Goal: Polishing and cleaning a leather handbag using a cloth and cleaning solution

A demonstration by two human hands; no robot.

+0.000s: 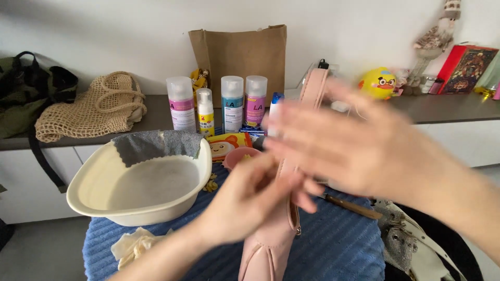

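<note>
Far left on the grey shelf: dark green bag, woven net bag. On the blue ribbed cloth covering the table: cream plastic basin, apparently dry, grey rag draped over its rim, crumpled pale gloves lying unworn below. Behind: four spray bottles, all capped, brown paper bag. Centre: left hand closed around the upright pink leather bag, fingers wrapped on its side near the zip. Right hand blurred in motion, fingers spread, nothing pinched, hovering just above the pink strap. Cleaning seemingly barely begun: no foam or wet patches visible on the leather, rag and bottles untouched. Right: wooden-handled tool on the cloth, studded white bag, yellow duck toy, plush figure, red book against the white wall.
</note>
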